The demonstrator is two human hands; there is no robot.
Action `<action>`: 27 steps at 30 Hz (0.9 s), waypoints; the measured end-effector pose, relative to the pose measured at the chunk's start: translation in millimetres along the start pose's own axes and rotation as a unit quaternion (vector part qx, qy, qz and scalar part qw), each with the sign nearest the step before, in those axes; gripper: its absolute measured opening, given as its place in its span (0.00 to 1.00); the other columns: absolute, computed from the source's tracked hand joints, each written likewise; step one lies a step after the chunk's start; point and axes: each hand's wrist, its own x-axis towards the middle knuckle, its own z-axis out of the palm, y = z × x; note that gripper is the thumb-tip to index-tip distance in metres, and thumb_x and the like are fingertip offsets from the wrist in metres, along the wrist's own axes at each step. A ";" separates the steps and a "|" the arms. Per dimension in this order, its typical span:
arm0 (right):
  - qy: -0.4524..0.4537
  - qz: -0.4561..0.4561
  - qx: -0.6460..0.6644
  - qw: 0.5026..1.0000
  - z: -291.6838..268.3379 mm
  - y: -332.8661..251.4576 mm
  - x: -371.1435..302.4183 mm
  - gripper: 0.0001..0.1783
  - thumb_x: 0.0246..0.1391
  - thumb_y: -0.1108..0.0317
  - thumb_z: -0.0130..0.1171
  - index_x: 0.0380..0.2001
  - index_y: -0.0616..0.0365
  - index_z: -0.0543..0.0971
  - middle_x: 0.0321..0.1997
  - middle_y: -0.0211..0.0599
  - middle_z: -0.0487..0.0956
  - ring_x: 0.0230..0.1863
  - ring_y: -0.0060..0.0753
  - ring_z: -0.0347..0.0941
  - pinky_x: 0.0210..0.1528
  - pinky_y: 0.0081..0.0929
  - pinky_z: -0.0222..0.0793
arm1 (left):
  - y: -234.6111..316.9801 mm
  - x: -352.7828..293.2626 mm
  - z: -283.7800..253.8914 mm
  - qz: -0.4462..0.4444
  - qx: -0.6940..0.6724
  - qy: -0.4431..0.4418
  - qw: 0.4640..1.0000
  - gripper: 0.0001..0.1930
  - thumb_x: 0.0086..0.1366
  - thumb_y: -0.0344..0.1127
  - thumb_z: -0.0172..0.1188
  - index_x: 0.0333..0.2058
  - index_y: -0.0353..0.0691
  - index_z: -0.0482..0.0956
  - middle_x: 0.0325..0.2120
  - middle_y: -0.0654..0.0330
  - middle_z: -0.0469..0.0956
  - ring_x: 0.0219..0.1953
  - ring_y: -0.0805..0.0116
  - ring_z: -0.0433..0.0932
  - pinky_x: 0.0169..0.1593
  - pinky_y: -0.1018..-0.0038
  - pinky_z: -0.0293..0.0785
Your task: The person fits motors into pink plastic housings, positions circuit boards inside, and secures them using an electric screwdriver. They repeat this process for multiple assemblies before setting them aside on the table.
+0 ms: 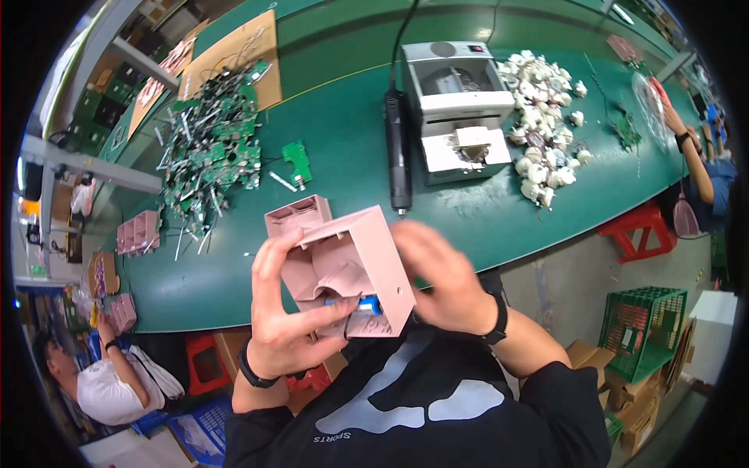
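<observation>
My left hand (282, 316) grips an open pink plastic housing (388, 261) in front of my chest, its fingers around the left wall. Its thumb reaches inside and presses on a blue cylindrical battery (370, 305) near the lower edge. My right hand (449, 285) is at the housing's right side, smeared by motion. Its fingertips are blurred or partly behind the wall, so I cannot tell whether they touch it. Just beyond, another pink housing (300, 214) lies on the green table (335, 171).
A black electric screwdriver (398, 156) hangs beside a grey-white screw feeder (460, 105). White parts with wires (542, 125) are heaped to its right. Green circuit boards (218, 140) pile up at the left. Co-workers sit at left (117, 382) and right (714, 183).
</observation>
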 end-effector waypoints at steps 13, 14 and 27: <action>-0.114 0.257 0.160 0.946 30.7 43.3 -16.3 0.09 0.62 0.69 0.64 0.43 0.59 0.84 0.27 0.40 0.84 0.27 0.48 0.82 0.29 0.40 0.76 | -34.9 14.1 38.5 -0.046 0.024 -0.030 0.998 0.20 0.42 0.34 0.79 0.39 0.50 0.91 0.69 0.40 0.63 0.69 0.33 0.64 0.69 0.46 0.63; -0.115 0.254 0.157 0.947 29.9 43.6 -12.4 0.09 0.62 0.69 0.64 0.43 0.59 0.84 0.27 0.40 0.84 0.27 0.48 0.82 0.29 0.40 0.76 | -35.8 15.3 37.2 -0.049 0.034 -0.016 0.998 0.20 0.42 0.34 0.79 0.39 0.50 0.91 0.69 0.40 0.63 0.69 0.34 0.64 0.69 0.46 0.63; -0.039 0.153 -0.354 0.922 29.6 90.7 40.7 0.30 0.59 0.50 0.67 0.44 0.73 0.74 0.18 0.49 0.80 0.23 0.55 0.82 0.27 0.44 0.78 | -33.0 14.0 37.4 -0.056 0.058 -0.007 0.997 0.18 0.43 0.32 0.79 0.37 0.46 0.90 0.69 0.40 0.63 0.69 0.34 0.66 0.69 0.47 0.65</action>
